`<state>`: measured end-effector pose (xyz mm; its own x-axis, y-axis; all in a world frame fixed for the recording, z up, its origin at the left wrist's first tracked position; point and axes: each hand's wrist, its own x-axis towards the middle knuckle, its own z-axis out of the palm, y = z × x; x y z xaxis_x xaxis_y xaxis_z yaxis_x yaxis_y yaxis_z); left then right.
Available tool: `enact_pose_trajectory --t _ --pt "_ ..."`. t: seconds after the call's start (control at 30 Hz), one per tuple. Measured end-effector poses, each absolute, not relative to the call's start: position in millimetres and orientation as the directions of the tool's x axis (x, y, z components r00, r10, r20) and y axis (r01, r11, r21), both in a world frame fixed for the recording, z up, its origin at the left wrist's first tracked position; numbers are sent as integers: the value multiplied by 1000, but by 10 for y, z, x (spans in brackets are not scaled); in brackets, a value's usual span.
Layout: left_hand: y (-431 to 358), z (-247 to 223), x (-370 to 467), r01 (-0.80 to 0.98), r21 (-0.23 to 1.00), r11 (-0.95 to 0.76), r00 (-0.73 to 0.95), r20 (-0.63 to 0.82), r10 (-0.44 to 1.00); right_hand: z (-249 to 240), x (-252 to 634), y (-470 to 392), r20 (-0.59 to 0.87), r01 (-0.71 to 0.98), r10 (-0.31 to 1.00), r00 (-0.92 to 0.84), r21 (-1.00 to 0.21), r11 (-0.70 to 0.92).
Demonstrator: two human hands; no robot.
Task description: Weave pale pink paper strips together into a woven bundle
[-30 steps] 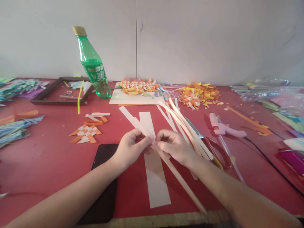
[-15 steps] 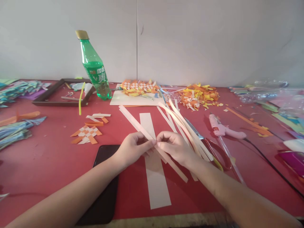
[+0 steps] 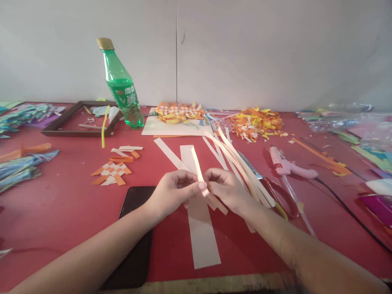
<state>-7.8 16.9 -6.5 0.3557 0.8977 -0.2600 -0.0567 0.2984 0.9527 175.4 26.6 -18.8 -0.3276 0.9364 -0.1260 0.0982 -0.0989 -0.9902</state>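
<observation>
"So, what does the left hand (image 3: 174, 192) hold?"

"From my remote seat, I see its thumb and fingers pinching a narrow cream paper strip (image 3: 197, 166), the far end pointing toward the wall."

"And the right hand (image 3: 228, 190)?"

"Curled close beside it; I cannot tell whether it grips the strip too."

"Underneath?"

"A wide, flat white paper band (image 3: 203, 237) on a red tabletop (image 3: 174, 257). Red-handled metal scissors (image 3: 282, 192) lie to the right."
</observation>
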Motion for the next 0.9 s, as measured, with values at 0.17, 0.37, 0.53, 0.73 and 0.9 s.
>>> enact_pose_trajectory --t 0.17,0.37,0.53,0.73,0.9 --pt "167 -60 -123 -79 977 200 431 -148 890 -194 1770 275 -131 141 941 -313 -986 -90" --pt "157 -95 -75 62 983 172 301 -183 936 -204 1766 255 -120 120 931 -345 -989 -83" --pt "158 -101 -41 -71 984 162 227 -142 964 -189 1768 254 -81 80 929 -361 -995 -56" --pt "270 -125 -126 -339 940 44 -110 -86 990 -241 1800 281 -118 10 915 -385 -992 -123" --pt "383 -140 -214 -451 888 -90 -370 -94 924 -262 1841 316 -129 -5 934 -333 -990 -139"
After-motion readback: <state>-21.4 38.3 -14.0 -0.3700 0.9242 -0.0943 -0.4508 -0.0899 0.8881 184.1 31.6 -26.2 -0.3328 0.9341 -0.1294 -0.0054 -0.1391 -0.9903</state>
